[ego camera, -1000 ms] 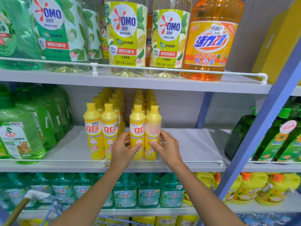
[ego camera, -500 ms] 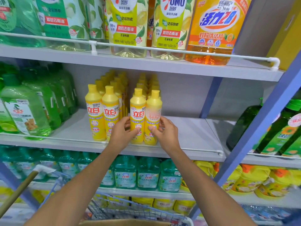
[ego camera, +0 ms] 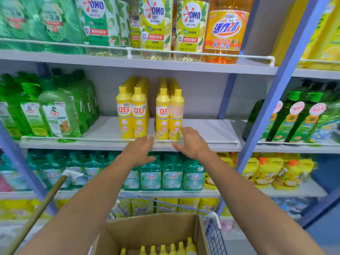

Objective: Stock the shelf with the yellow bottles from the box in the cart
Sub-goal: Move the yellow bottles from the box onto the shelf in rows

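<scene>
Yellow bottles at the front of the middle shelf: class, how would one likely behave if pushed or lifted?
Each yellow bottle is tall and narrow, so a push near the cap would probably tip it. The smooth glossy plastic looks rigid, possibly slippery. The front rail should catch a slide.

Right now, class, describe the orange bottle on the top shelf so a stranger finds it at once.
Find the top shelf with its white rail. Follow its big bottles rightward to the last one before the blue upright. That orange bottle holds amber liquid under an orange label; the OMO bottles beside it are pale with yellow-green labels.
</scene>
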Tool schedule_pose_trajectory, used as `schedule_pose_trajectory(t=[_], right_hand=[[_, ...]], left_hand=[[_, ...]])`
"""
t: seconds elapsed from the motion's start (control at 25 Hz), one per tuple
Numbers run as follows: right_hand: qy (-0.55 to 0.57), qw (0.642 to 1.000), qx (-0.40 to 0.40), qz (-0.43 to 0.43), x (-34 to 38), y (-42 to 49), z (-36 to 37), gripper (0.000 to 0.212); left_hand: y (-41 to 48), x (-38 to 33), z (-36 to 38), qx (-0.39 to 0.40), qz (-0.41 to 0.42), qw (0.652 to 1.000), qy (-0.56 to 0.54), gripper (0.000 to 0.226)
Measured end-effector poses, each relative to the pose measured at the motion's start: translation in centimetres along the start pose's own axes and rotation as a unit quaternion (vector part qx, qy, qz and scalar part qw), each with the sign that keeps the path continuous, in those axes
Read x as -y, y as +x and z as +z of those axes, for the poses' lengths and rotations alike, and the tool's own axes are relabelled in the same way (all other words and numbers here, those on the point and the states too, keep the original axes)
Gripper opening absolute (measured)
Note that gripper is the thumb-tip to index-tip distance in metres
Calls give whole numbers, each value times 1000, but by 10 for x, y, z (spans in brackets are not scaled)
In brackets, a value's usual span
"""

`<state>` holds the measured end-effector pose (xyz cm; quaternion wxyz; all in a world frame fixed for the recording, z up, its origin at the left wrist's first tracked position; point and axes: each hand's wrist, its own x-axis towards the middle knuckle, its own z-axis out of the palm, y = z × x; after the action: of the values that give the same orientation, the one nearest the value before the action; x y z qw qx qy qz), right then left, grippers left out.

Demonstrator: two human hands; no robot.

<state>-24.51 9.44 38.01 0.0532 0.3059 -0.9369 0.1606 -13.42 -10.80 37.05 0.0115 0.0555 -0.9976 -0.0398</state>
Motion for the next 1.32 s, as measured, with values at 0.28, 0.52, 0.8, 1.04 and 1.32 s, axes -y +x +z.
schedule_pose_trajectory(t=[0.28, 0.52, 0.8, 1.04, 1.32], right_hand=[[-161, 978, 124, -49, 60, -126, 67, 94], [-119, 969, 215, -33, 63, -208, 161, 87], [-69, 940, 333, 15, 1, -262, 280, 85], [-47, 910, 410, 38, -43, -242, 371, 85], [18, 901, 422, 97, -66, -216, 464, 83]], left_hand=[[-117, -3, 69, 16, 0, 999, 42, 90], [-184, -14, 175, 127, -17, 992, -17, 85], [-208, -11, 318, 271, -54, 959, -68, 81], [-188, -2, 400, 340, -97, 932, -82, 80], [-153, 38, 486, 365, -117, 918, -104, 73]])
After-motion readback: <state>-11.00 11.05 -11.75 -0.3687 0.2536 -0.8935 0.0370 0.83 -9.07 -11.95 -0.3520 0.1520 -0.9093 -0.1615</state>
